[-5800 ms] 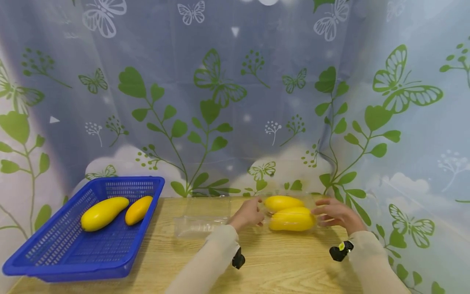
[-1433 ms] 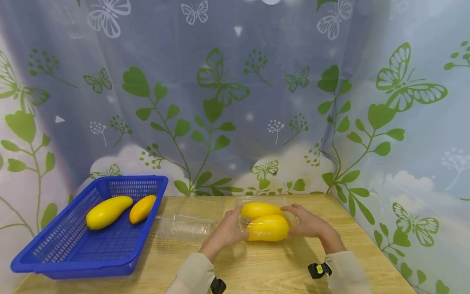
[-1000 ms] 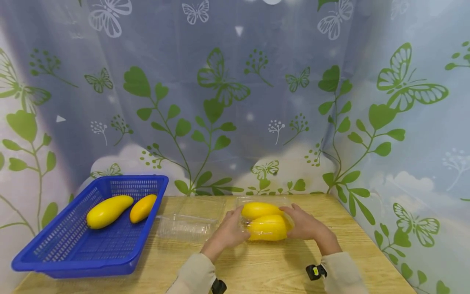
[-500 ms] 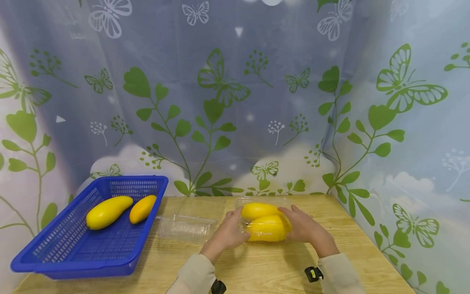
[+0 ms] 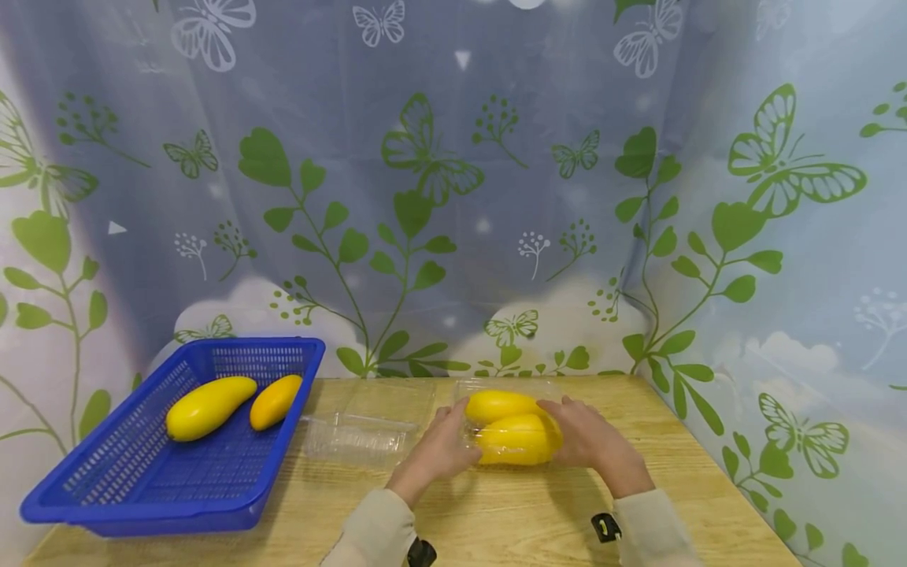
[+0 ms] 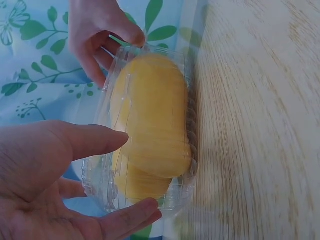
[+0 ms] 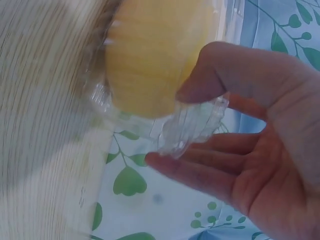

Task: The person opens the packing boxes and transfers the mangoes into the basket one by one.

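Observation:
Two yellow mangoes (image 5: 520,439) lie side by side in a clear plastic clamshell box (image 7: 197,120) on the table. Its clear lid covers them in the left wrist view. My left hand (image 5: 441,445) holds the box's left end, thumb on the lid and fingers around the end. At the opposite end, my right hand (image 5: 591,441) grips with a bent thumb on the lid and fingers around the end wall. Parts of both ends are hidden behind the hands in the head view. Left of my left hand sits another clear plastic box (image 5: 361,439), its lid raised.
A blue plastic basket (image 5: 166,516) stands on the left of the wooden table (image 5: 489,520). Inside it lie a large yellow mango (image 5: 210,408) and a smaller orange-yellow mango (image 5: 275,402). A patterned curtain (image 5: 538,197) hangs right behind the table.
Since the oldest frame, the filled box sits further left in view, and both hands have closed in on its ends. Over the last second, my right hand has shifted slightly inward.

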Tool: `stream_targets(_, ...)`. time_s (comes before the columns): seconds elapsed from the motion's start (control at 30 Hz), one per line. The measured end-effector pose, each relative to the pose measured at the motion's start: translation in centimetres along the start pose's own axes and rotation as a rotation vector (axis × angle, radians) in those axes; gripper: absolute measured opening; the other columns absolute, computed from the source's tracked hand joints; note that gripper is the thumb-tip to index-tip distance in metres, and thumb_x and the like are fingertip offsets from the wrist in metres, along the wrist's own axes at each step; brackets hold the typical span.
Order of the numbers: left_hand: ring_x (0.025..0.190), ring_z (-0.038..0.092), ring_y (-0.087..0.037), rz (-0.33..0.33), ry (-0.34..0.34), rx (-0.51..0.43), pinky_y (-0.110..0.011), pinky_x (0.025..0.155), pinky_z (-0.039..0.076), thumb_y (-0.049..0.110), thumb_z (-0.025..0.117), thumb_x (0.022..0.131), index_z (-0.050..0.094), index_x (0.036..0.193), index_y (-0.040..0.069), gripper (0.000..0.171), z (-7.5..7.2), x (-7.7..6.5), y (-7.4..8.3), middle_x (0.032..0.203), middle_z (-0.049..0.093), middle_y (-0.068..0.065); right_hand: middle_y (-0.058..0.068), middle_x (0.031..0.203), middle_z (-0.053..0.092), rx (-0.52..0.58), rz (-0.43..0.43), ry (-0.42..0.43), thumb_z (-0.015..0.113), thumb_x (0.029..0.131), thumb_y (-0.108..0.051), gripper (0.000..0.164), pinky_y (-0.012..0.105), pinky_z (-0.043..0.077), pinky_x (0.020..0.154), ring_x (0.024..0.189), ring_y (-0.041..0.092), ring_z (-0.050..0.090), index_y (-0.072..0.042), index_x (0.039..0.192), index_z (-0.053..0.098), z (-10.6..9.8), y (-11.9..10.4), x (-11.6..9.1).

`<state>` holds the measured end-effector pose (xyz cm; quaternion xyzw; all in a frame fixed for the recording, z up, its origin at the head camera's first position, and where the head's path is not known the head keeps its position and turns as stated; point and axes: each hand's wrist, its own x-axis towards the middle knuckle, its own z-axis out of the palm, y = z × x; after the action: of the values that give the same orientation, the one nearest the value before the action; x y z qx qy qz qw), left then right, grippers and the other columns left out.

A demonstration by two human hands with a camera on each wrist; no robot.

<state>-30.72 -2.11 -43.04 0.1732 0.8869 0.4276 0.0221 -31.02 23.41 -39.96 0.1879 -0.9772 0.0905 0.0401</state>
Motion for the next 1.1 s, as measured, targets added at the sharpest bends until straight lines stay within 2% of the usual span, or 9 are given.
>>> stream_targets(0.17, 0.134, 0.052, -0.045, 0.000, 0.003, 0.007, -0.062, 0.109, 0.047, 0.015, 0.077, 0.091, 0.027, 0.162, 0.006, 0.087, -0.1, -0.1, -0.1, 0.156, 0.038, -0.029, 0.034, 0.134, 0.063, -0.010, -0.013, 0.017, 0.092, 0.069, -0.009, 0.077, 0.064, 0.046, 0.108, 0.127, 0.055, 0.057, 0.001, 0.138, 0.061, 0.1, 0.2, 0.1)
stream_targets(0.43, 0.130, 0.055, -0.044, 0.006, 0.007, 0.013, -0.061, 0.108, 0.047, 0.016, 0.077, 0.092, 0.029, 0.161, 0.004, 0.085, -0.1, -0.3, -0.2, 0.152, 0.041, -0.030, 0.030, 0.130, 0.066, -0.026, -0.047, 0.045, 0.090, 0.071, -0.014, 0.071, 0.062, 0.050, 0.105, 0.121, 0.051, 0.062, 0.001, 0.135, 0.063, 0.6, 0.6, 0.2)
stream_targets(0.77, 0.128, 0.057, -0.042, 0.002, 0.030, 0.032, -0.060, 0.107, 0.049, 0.017, 0.078, 0.091, 0.031, 0.160, 0.006, 0.084, -0.2, 0.1, -0.5, 0.149, 0.044, -0.029, 0.034, 0.134, 0.062, -0.010, -0.026, 0.070, 0.089, 0.074, -0.011, 0.069, 0.062, 0.050, 0.105, 0.126, 0.054, 0.058, 0.001, 0.137, 0.061, 0.8, 0.1, 0.4)
stream_targets(0.87, 0.129, 0.056, -0.042, 0.001, 0.027, 0.031, -0.060, 0.107, 0.049, 0.018, 0.078, 0.092, 0.032, 0.160, 0.007, 0.084, -0.2, 0.1, -0.5, 0.149, 0.043, -0.028, 0.033, 0.127, 0.066, -0.039, -0.041, 0.087, 0.090, 0.073, -0.011, 0.068, 0.060, 0.053, 0.101, 0.117, 0.052, 0.064, 0.002, 0.134, 0.063, 1.1, 0.0, 0.6)
stream_targets(0.97, 0.129, 0.056, -0.042, -0.002, 0.027, 0.035, -0.059, 0.107, 0.049, 0.019, 0.078, 0.092, 0.032, 0.160, 0.007, 0.083, -0.2, 0.1, -0.5, 0.149, 0.044, -0.028, 0.034, 0.121, 0.067, -0.075, -0.053, 0.111, 0.092, 0.072, -0.011, 0.065, 0.058, 0.057, 0.093, 0.101, 0.048, 0.069, 0.001, 0.130, 0.065, 1.4, -0.2, 0.7)
stream_targets(1.1, 0.129, 0.055, -0.043, -0.001, 0.032, 0.038, -0.060, 0.107, 0.049, 0.018, 0.078, 0.092, 0.033, 0.160, 0.007, 0.082, -0.1, 0.0, -0.4, 0.149, 0.043, -0.028, 0.032, 0.114, 0.067, -0.102, -0.040, 0.125, 0.090, 0.073, -0.008, 0.058, 0.055, 0.060, 0.083, 0.085, 0.040, 0.069, -0.001, 0.126, 0.067, 1.5, -0.4, 0.7)
